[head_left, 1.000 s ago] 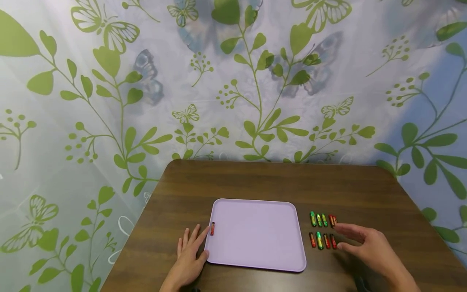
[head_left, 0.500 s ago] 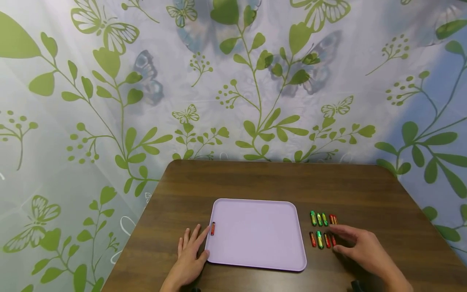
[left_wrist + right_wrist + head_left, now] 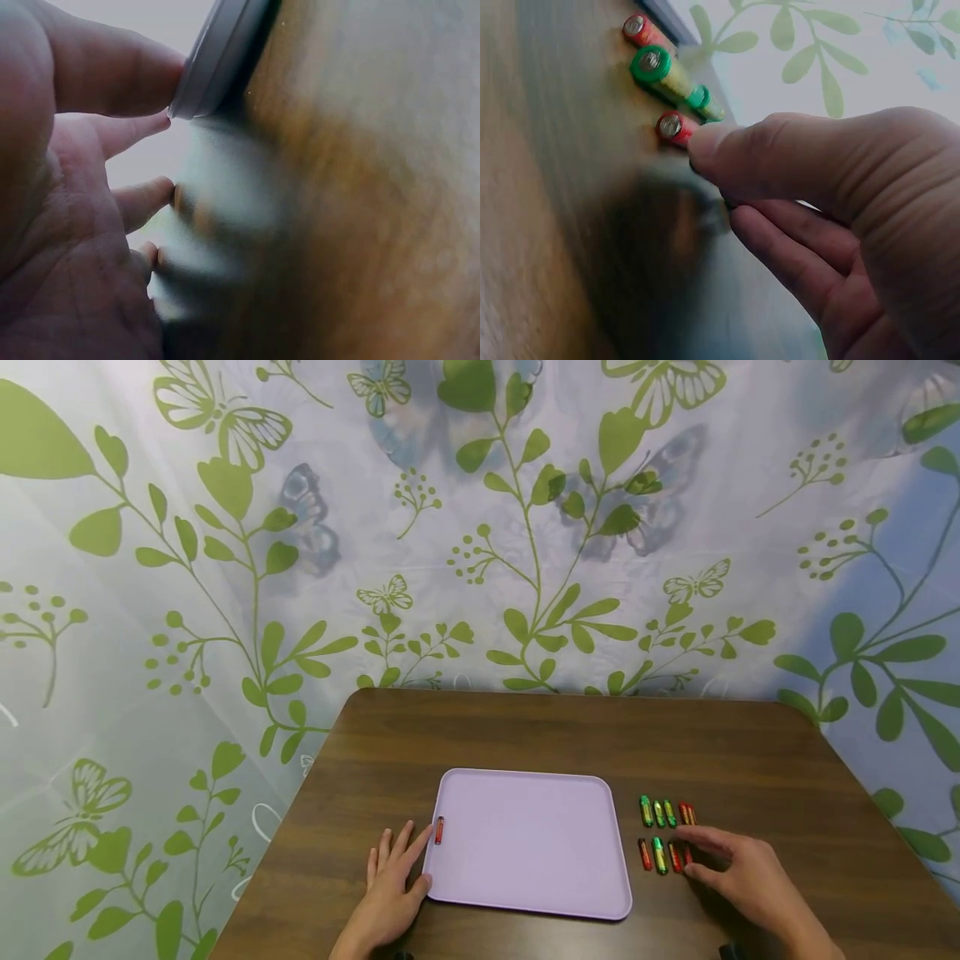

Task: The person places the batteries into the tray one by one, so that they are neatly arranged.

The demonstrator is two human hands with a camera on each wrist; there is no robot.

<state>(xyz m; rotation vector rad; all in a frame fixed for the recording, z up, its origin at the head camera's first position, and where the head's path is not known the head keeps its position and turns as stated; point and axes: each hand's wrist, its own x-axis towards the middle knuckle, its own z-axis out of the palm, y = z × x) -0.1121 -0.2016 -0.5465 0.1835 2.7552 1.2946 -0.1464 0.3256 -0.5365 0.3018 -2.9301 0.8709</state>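
Observation:
Fingers spread, my left hand (image 3: 386, 897) rests at the left side of a lilac tray (image 3: 532, 843); in the left wrist view the thumb touches the tray's rim (image 3: 210, 64). One small red battery (image 3: 439, 830) lies inside the tray along that edge. Right of the tray, my right hand (image 3: 742, 872) pinches the rightmost red battery (image 3: 687, 855) of the front row, thumb at its near end and index finger at the far end. In the right wrist view the thumb mostly hides this battery. Beside it in that row are a red battery (image 3: 675, 857), a larger green battery (image 3: 659, 856) and another red one.
Behind the front row, a second row holds green batteries (image 3: 658, 812) and red batteries (image 3: 684, 813), close to the right fingers. All lie on a brown wooden table (image 3: 525, 727). A leaf-and-butterfly patterned curtain (image 3: 480, 527) hangs behind the table's far edge.
My right hand has moved slightly left and its thumb and index finger have come onto the end red battery of the front row. The left hand and tray have stayed put.

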